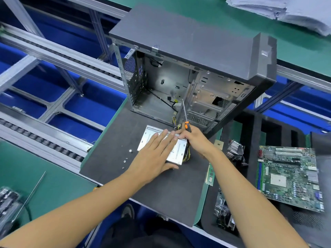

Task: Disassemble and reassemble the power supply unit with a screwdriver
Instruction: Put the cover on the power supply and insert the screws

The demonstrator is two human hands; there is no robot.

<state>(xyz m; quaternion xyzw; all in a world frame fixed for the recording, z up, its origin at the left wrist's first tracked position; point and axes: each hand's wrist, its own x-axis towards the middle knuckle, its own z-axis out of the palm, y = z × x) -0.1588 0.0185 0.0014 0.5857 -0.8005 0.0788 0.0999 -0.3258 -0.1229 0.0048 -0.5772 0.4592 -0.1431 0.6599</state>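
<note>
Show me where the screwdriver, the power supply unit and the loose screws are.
screwdriver (186, 125): head view, on its orange and black handle above the right hand.
power supply unit (176, 153): head view, on its bare metal top.
loose screws (130, 150): head view, on the largest screw, on the dark mat.

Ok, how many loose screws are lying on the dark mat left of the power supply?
4 that I can make out: screw one nearest the power supply, then screws two and three close together, and screw four lowest. The left hand may hide more.

Green bench (44, 176), aluminium conveyor rails (53, 56)
</note>
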